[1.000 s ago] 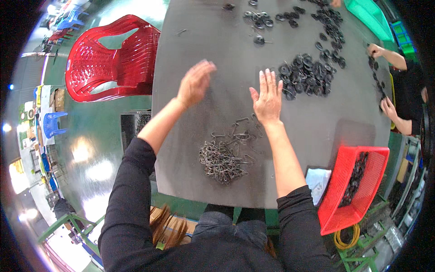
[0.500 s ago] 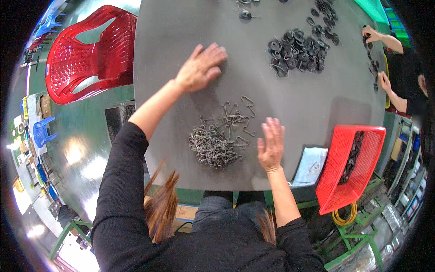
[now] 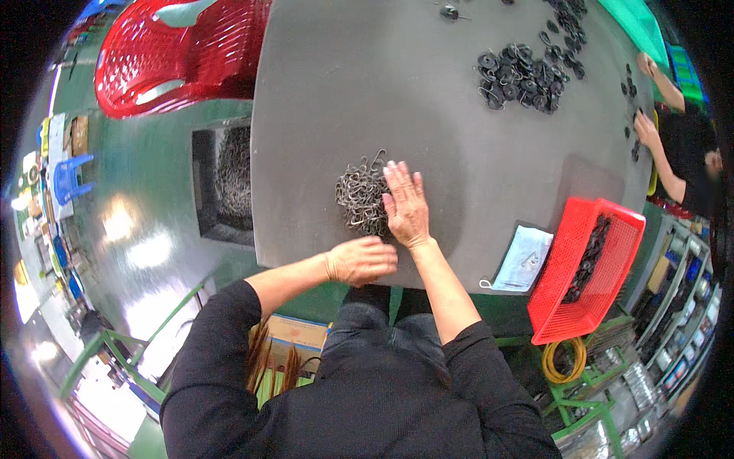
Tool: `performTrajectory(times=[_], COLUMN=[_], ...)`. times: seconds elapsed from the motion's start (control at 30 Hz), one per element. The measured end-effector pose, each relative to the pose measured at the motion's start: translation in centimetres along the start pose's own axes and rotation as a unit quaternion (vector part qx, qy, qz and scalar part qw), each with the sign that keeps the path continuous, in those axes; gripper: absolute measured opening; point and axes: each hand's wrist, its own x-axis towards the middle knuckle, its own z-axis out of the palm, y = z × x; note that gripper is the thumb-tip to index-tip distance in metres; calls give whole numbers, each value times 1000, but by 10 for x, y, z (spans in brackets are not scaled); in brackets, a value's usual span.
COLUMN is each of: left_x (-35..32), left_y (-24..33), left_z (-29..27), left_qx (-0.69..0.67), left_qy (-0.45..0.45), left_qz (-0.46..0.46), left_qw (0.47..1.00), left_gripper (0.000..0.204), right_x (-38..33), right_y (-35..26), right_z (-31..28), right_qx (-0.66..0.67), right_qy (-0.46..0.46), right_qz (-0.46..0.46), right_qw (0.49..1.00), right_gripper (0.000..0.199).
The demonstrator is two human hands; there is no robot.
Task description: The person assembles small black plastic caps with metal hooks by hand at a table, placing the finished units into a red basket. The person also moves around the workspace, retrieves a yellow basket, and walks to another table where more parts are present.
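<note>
A heap of bent metal wire hooks (image 3: 358, 191) lies near the front of the grey table. My right hand (image 3: 408, 210) rests flat along the heap's right side, fingers stretched out and touching the hooks. Close to the table's front edge, my left hand (image 3: 361, 262) is at the heap's near side, its fingers loosely curved toward the right with nothing seen in them. Part of the heap is hidden behind my right hand.
Black round pieces with wire hooks (image 3: 521, 76) are piled farther back. A red basket (image 3: 547, 294) holds dark pieces, beside a blue-white packet (image 3: 523, 258). Left of the table are a dark box of small metal parts (image 3: 233, 180) and a red chair (image 3: 183, 53). A co-worker's hands (image 3: 647, 128) handle black pieces at right.
My left hand has come from the far left of the table to the near edge. My right hand has moved left against the hooks, and the scattered ones are now gathered into a tighter heap.
</note>
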Motion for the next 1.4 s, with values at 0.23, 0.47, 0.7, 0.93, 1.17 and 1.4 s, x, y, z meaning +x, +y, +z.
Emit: performTrajectory(times=[0.23, 0.47, 0.7, 0.93, 1.17, 1.4], left_x=[85, 41, -75, -200, -118, 24], left_y=[18, -32, -31, -32, -57, -65], left_z=[45, 21, -2, -35, -50, -13], left_qx=[344, 364, 337, 402, 390, 216], left_qy=[-76, 134, 181, 94, 212, 171], left_qz=[-246, -422, -543, -672, -574, -459], left_qw=[903, 819, 748, 615, 689, 844], left_gripper=[53, 59, 54, 49, 53, 56], right_x=[-21, -47, -81, -88, -81, -71], right_y=[-7, 0, -9, -24, -28, -47], right_z=[-75, -151, -137, -127, -132, -122], right_qx=[35, 7, -9, 18, 8, 24], right_qy=[69, 70, 1, -34, -29, -41], right_qz=[68, 83, 58, 46, 51, 33], right_qw=[995, 994, 998, 998, 998, 998], right_gripper=[42, 35, 29, 28, 27, 26])
